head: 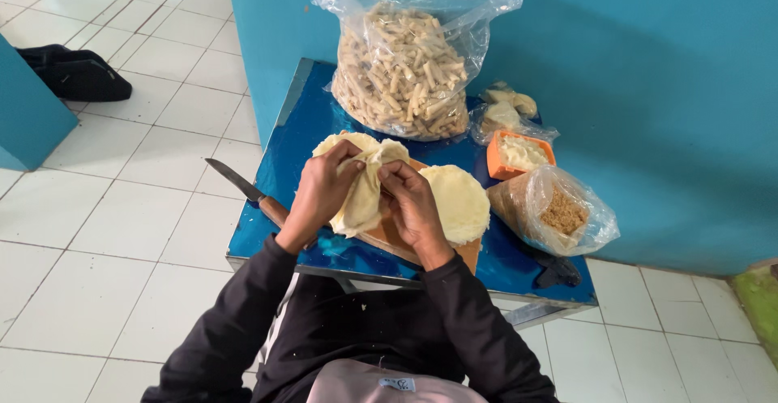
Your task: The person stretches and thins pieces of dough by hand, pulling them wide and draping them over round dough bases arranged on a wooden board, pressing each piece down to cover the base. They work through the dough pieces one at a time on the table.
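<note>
Left hand (pixel 322 188) and right hand (pixel 409 200) — both pinching one thin dough sheet (pixel 363 192) over the cutting board (pixel 466 250) | bag of finished rolls (pixel 405 70) at 12 o'clock | dough stack (pixel 458 200) at 3 o'clock — remaining | knife (pixel 243 184) at 9 o'clock.

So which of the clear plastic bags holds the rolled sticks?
The tall bag of pale rolled sticks at the back of the blue table. The low bag at the right holds brown crumbs; a small one holds dough lumps.
</note>
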Tool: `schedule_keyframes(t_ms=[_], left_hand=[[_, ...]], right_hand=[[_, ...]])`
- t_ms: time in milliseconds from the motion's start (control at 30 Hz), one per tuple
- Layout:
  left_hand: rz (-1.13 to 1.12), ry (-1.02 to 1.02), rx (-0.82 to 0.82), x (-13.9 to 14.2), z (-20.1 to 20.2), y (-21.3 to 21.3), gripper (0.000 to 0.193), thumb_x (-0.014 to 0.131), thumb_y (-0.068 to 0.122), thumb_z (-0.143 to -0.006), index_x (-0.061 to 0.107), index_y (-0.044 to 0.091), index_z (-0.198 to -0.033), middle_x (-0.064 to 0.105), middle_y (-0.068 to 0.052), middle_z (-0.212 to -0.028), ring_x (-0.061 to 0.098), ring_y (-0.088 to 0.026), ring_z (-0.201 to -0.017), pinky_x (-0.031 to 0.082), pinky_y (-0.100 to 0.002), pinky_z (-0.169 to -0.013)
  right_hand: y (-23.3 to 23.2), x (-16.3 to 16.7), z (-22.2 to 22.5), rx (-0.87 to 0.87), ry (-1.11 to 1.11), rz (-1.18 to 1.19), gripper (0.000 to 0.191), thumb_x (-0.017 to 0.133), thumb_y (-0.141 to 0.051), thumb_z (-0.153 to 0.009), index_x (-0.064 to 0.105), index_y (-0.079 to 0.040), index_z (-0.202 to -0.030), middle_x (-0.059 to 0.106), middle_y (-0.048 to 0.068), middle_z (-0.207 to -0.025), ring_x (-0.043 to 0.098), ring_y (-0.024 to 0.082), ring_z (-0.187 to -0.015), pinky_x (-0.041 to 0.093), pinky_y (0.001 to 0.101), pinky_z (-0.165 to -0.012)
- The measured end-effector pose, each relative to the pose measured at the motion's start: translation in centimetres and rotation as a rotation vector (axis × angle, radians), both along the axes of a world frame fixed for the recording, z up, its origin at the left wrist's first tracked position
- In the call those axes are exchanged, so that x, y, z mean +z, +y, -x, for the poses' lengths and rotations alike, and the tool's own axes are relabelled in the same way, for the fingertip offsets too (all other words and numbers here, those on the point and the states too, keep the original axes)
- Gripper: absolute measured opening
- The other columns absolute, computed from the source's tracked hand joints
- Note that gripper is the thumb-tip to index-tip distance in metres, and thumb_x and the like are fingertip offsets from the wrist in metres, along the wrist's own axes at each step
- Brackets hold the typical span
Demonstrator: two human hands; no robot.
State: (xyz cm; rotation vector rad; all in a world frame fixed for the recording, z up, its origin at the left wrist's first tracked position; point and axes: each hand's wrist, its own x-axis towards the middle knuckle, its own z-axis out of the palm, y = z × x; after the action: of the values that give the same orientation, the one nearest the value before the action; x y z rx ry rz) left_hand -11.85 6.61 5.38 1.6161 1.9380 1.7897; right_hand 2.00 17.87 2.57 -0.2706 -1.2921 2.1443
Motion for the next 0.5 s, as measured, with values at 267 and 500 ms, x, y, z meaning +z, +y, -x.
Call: schedule_keyframes(t_ms=[267, 500], left_hand=[[-0.224, -0.542, -0.315, -0.2, -2.3, -0.8, 0.014, 0.054, 0.015, -0.112, 0.048, 0.003, -0.115, 0.057, -0.001, -0.103, 0.054, -0.008, -0.095, 0.046, -0.025, -0.082], [-0.346, -0.722, -0.171, -3.4, -3.0, 0.7, 0.012, 0.055, 0.014, -0.11, 0.048, 0.003, -0.109, 0.052, -0.001, -0.096, 0.045, -0.006, -0.087, 0.04, -0.023, -0.076]], right_hand=[[-1.2, 4.9, -1.0, -0.242, -0.263, -0.787, 0.013, 0.069, -0.012, -0.1, 0.069, 0.0, -0.102, 0.068, 0.0, -0.087, 0.064, 0.007, -0.076, 0.053, 0.0225, -0.069], [0.9, 1.3, -1.0, -0.054, -0.012, -0.092, 0.009, 0.062, -0.011, -0.107, 0.059, -0.003, -0.106, 0.067, 0.006, -0.104, 0.071, 0.016, -0.095, 0.062, 0.0321, -0.087]])
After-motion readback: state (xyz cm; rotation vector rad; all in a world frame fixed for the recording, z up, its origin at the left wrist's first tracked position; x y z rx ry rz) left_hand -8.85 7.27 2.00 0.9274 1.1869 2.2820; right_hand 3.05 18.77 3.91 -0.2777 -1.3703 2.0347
